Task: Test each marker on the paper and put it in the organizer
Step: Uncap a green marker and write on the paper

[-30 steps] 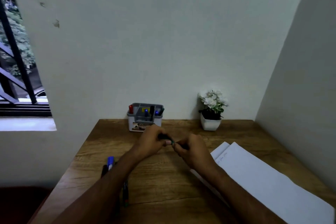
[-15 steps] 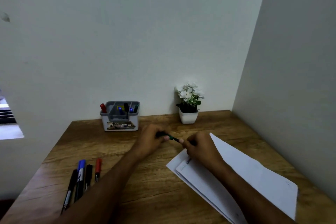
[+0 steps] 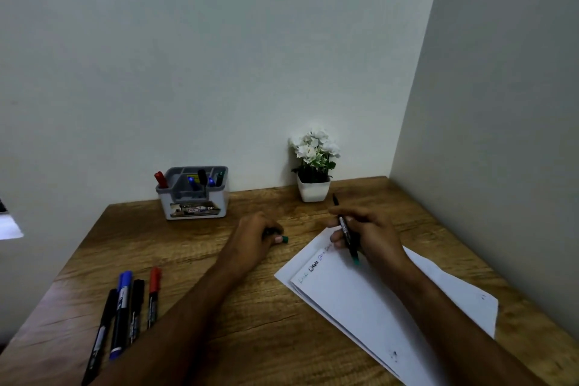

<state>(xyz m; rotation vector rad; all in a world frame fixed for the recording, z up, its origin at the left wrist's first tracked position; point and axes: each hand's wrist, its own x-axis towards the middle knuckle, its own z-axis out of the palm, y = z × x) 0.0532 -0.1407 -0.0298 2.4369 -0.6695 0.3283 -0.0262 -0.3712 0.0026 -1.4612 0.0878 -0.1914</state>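
My right hand [image 3: 369, 236] grips an uncapped black-bodied marker [image 3: 344, 229], its green tip pointing down over the white paper [image 3: 376, 307]. Short scribbles in several colours run along the paper's top left edge. My left hand [image 3: 260, 236] rests on the desk and holds the green cap [image 3: 284, 239] in its curled fingers. The grey and white organizer [image 3: 194, 197] stands at the back by the wall with several markers upright in it. Several capped markers [image 3: 125, 307], black, blue and red, lie side by side at the front left.
A small white pot of white flowers [image 3: 314, 172] stands at the back, right of the organizer. The wooden desk [image 3: 188, 260] fits into a corner, with walls behind and to the right. The paper's far corner reaches close to the right wall.
My hands have pulled apart: the cap came off in the left hand, and the right hand carried the marker over the paper. The camera view turned right and down.
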